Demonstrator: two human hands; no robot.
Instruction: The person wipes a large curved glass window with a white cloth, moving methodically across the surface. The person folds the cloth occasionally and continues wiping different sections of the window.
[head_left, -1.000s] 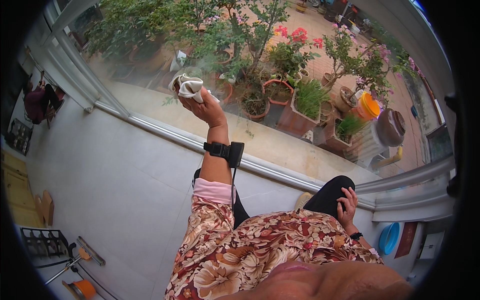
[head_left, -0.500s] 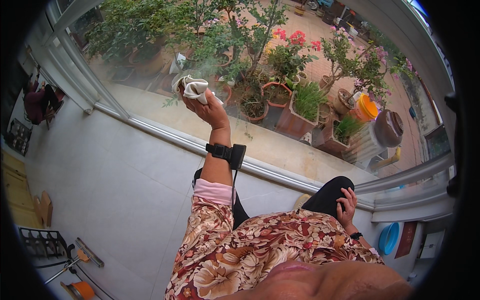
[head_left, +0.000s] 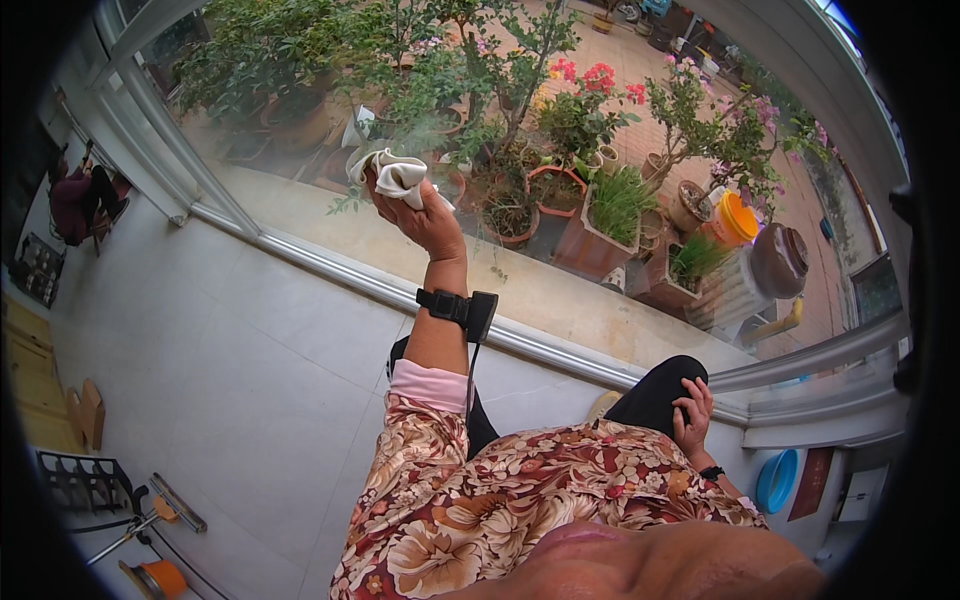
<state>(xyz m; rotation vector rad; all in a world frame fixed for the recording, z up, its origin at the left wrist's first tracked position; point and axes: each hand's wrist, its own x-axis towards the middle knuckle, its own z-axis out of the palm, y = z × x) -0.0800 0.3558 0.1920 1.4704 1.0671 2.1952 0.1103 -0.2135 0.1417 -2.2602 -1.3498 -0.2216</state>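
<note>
By the window [head_left: 331, 222], the left hand [head_left: 430, 225] grips a cloth [head_left: 398, 176], likely soft, light, best held bunched. Right hand [head_left: 692, 412] rests loosely open.

Pale grey tiled floor [head_left: 250, 370], long-handled mop [head_left: 176, 501], round orange object [head_left: 167, 578] near it.

No lettering, number or sign is showing clearly enough for reading; the dark red panel [head_left: 811, 483] and the yellow bucket [head_left: 738, 214] are appearing too small for making out any print.
</note>
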